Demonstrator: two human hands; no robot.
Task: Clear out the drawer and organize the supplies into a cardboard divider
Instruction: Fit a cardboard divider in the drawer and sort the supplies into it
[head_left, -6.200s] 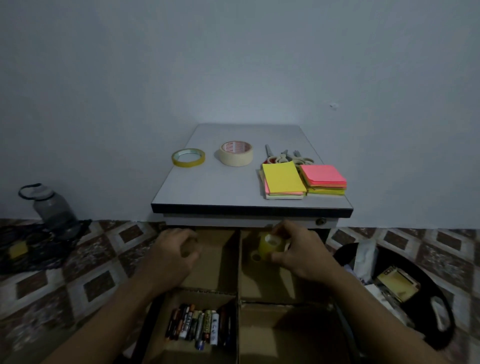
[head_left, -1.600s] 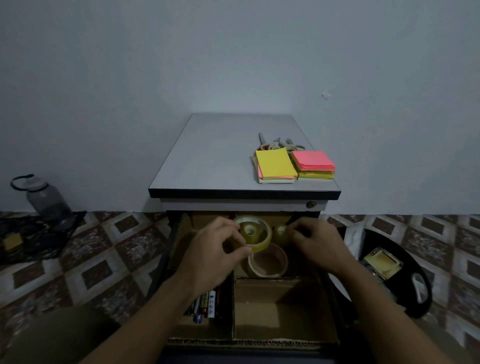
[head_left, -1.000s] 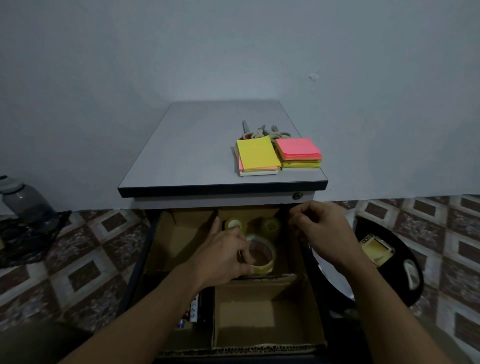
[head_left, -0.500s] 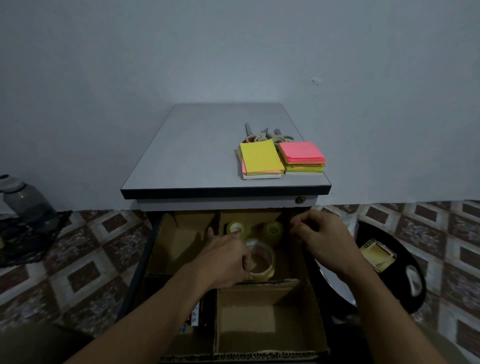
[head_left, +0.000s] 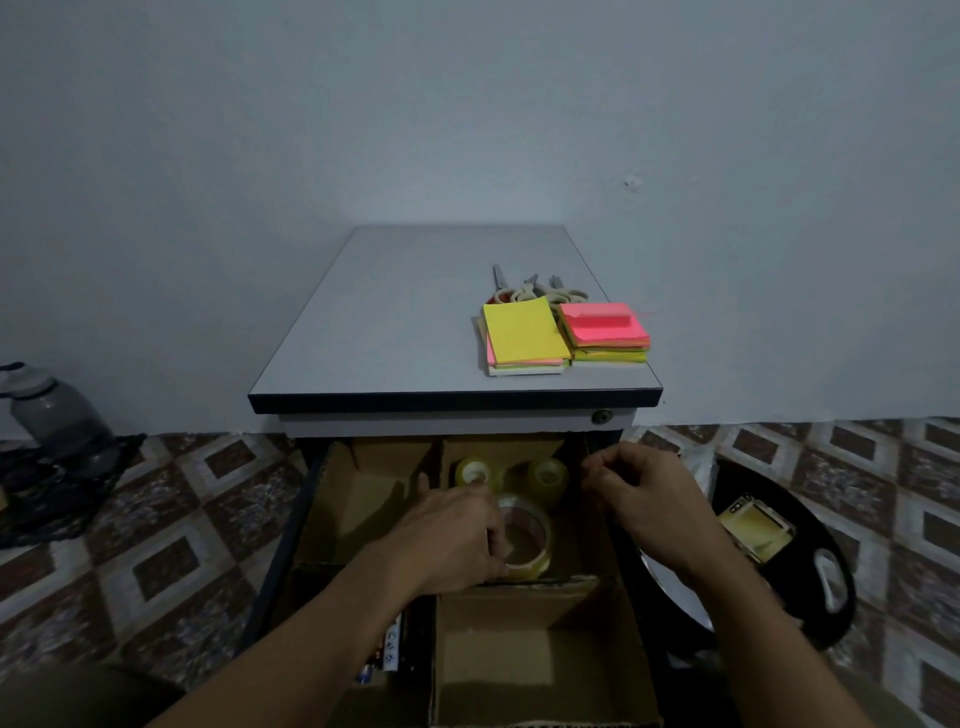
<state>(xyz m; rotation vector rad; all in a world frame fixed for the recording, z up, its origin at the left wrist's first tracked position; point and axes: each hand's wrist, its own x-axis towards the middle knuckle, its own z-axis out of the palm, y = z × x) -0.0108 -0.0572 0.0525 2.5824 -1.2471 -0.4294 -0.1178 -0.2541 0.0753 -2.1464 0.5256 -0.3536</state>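
A cardboard divider (head_left: 519, 660) sits in the open drawer (head_left: 283, 540) under the small table. Its far right compartment holds two small yellow tape rolls (head_left: 475, 472) (head_left: 548, 478) standing on edge and a larger clear tape roll (head_left: 532, 543) lying flat. My left hand (head_left: 452, 535) grips the left side of the larger roll. My right hand (head_left: 639, 493) has its fingers curled at the divider's right wall. Several batteries (head_left: 389, 644) lie in the near left compartment, mostly hidden by my left forearm. The near right compartment and the far left one (head_left: 374, 499) hold nothing I can see.
On the grey tabletop (head_left: 405, 322) lie a yellow-topped sticky-note stack (head_left: 522, 338), a pink-topped stack (head_left: 602, 326) and scissors (head_left: 530, 292). A black bag (head_left: 810, 582) with a yellowish item (head_left: 756, 527) is on the floor at right, a dark water bottle (head_left: 57, 415) at left.
Both loose tape rolls left the tabletop and went into the far right compartment. In the last second my left hand stays on the larger roll and my right hand keeps to the right wall.
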